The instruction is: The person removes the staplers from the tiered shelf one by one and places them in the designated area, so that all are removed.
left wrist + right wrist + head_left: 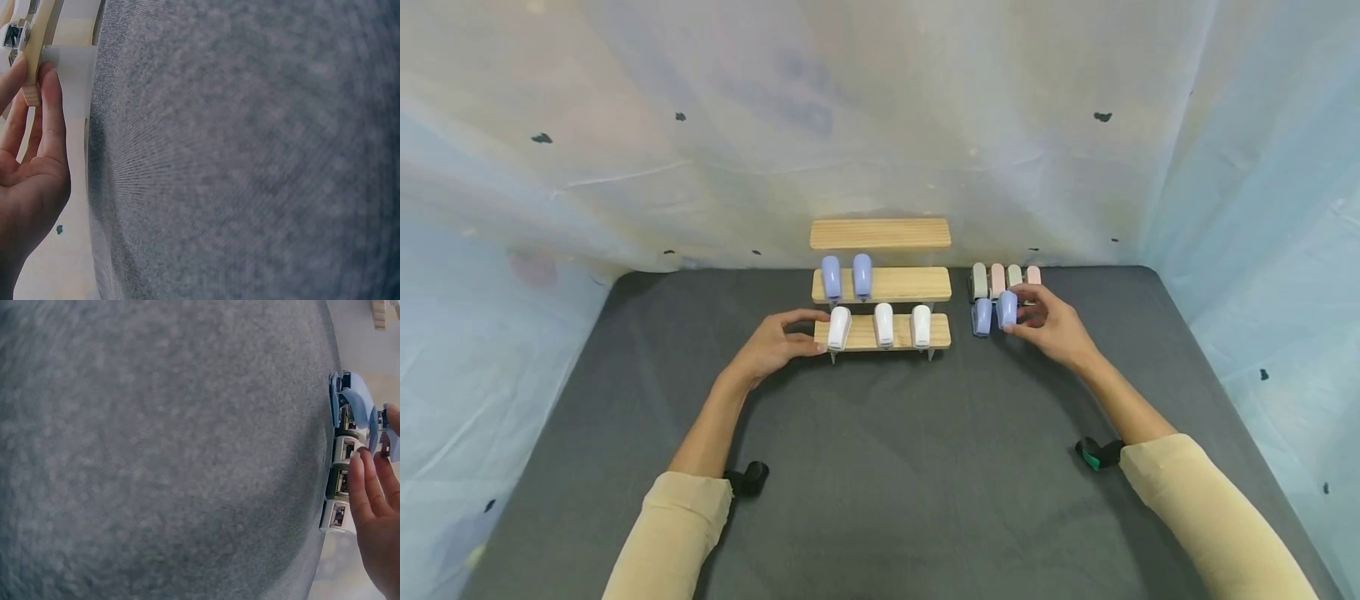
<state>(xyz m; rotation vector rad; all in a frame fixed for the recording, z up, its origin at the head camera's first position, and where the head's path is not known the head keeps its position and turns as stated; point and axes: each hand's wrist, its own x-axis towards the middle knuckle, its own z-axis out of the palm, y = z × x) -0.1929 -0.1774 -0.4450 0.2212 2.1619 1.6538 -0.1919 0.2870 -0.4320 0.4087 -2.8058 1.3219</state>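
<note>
My right hand (1051,327) pinches a small blue stapler (1007,308) between thumb and fingers, and in the right wrist view it appears raised off the table. Beside it, another blue stapler (981,317) stands on the table. At the left end of the lowest shelf (861,332) of a wooden rack, my left hand (778,340) grips the board, thumb on top and fingers beneath in the left wrist view. Three white staplers, including the leftmost (838,327), sit on this shelf. Two blue staplers, one at the far left (831,277), occupy the middle shelf (910,284).
Behind my right hand, several pale green and pink staplers (997,279) stand in a row on the dark grey table (880,467). The rack's top shelf (880,234) is bare wood. A pale patterned curtain (880,108) hangs around the table.
</note>
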